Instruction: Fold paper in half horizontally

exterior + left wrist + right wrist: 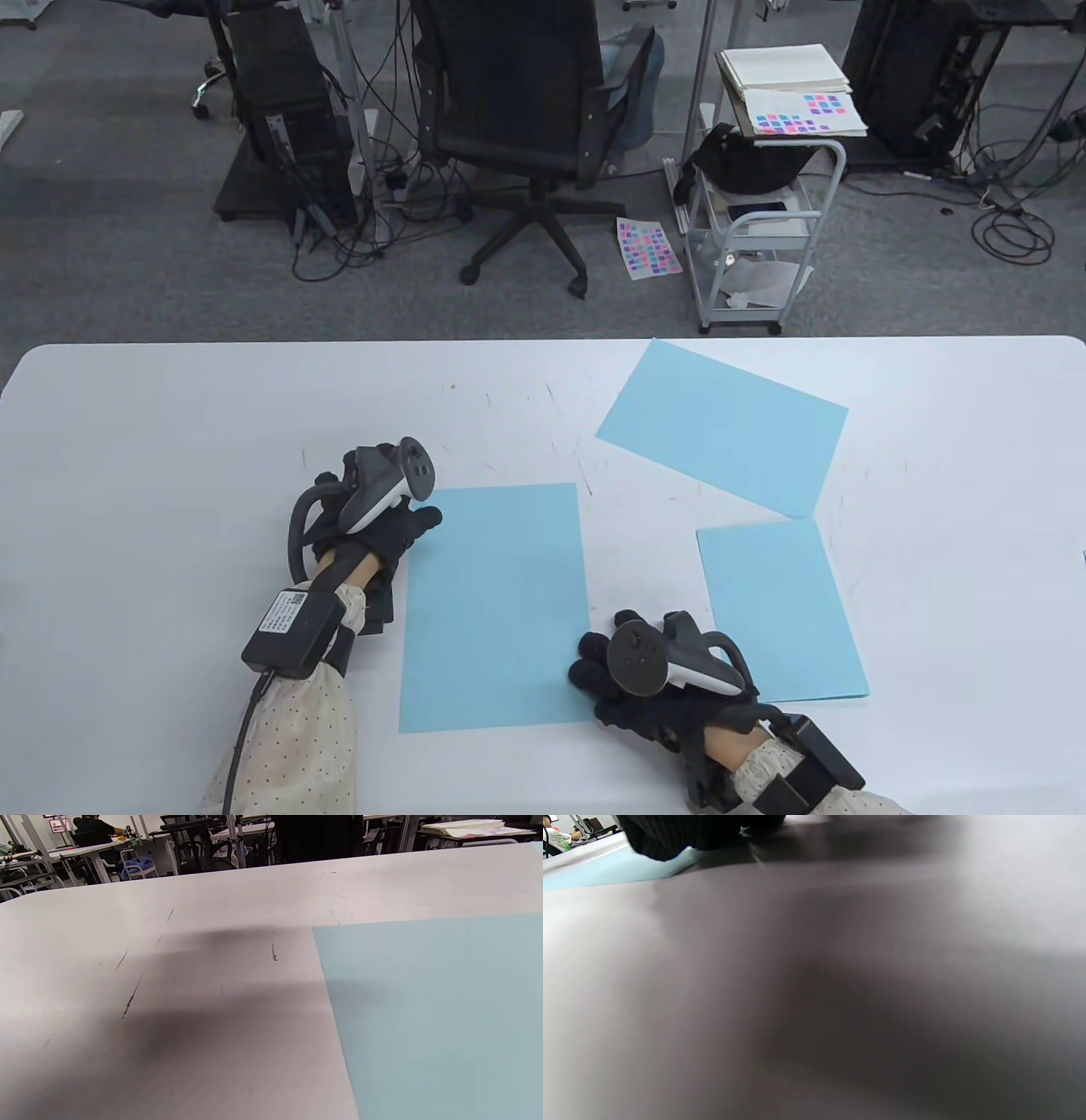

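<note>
Nearest me, my right hand point(657, 679) sits at the paper's point(495, 607) five o'clock corner, fingers on the sheet; whether they press flat or pinch, I cannot tell. My left hand point(386, 526) rests at the eleven o'clock corner, fingertips touching the edge, apparently relaxed. Flat on the table point(170, 441) between both hands, the sheet has its long axis running twelve to six. I judge the fold not yet begun; my right hand seems nearer for lifting the near edge toward twelve.

Gloved fingers point(670, 836) on blue paper point(606, 872)
</note>
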The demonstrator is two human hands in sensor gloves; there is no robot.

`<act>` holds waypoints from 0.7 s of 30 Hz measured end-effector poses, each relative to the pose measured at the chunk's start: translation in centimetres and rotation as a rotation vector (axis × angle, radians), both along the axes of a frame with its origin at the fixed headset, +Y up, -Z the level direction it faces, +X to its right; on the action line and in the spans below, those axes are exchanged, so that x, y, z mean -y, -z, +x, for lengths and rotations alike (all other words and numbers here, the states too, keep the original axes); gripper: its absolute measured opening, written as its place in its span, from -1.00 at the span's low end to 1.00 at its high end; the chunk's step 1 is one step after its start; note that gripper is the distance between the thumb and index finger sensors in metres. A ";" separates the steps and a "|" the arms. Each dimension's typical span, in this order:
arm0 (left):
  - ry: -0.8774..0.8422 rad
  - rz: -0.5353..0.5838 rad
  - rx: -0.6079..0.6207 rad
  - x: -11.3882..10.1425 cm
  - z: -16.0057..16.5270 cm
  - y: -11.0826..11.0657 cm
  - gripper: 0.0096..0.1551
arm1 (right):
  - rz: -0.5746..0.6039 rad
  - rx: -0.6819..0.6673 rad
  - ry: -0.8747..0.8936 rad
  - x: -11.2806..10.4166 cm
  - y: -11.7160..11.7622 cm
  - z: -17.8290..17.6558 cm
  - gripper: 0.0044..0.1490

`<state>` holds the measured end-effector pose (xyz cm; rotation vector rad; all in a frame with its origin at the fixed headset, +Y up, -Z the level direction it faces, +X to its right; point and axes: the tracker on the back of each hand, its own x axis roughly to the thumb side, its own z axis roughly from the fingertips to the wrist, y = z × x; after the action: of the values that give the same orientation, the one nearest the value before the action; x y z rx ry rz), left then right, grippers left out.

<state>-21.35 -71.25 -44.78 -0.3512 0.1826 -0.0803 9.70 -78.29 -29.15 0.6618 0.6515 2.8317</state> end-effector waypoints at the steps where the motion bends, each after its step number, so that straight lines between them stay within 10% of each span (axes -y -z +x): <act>1: -0.002 -0.021 -0.008 0.5 -0.1 0.4 0.01 | -0.002 0.001 0.006 0.0 0.0 0.0 -0.28; 21: -0.006 -0.183 -0.101 7.7 -0.7 2.3 -0.06 | -0.019 0.008 0.026 0.3 0.1 0.2 -0.29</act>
<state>-22.02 -78.97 -47.05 -0.5391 0.2755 -0.0734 9.94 -78.57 -29.30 0.6513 0.6634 2.7994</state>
